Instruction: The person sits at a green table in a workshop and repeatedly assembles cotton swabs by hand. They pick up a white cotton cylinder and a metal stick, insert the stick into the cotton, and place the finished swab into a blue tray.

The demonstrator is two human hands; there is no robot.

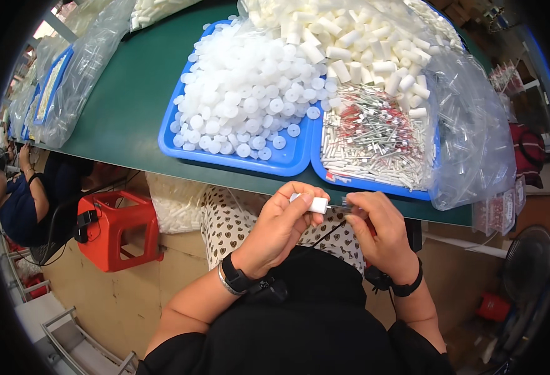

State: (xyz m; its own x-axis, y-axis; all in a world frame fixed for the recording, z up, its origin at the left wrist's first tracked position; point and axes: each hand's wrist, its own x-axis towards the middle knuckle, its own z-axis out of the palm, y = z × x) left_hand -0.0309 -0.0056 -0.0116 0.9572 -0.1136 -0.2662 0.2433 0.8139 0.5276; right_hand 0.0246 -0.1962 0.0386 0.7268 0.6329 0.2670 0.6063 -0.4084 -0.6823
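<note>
Just in front of the table's near edge, my left hand (281, 219) pinches a short white cylinder (317, 204) between thumb and fingers. A thin pale stub pokes out of its right end. To the right, my right hand (380, 228) is closed in a pinch. Something small, dark and blurred shows at its fingertips, too smeared to name. The two hands are a little apart. Beyond them, a blue tray (268, 167) is heaped with translucent white discs (243, 87) with centre holes. A second blue tray (375, 189) bears thin white sticks (343, 153) and red and grey wired pieces (378, 122).
More white cylinders (350, 44) are piled at the back of the green table (125, 81). Clear plastic bags (469, 125) hang over the right corner. A red stool (118, 228) stands on the left, near another person's arm (34, 187). A fan (528, 265) is at right.
</note>
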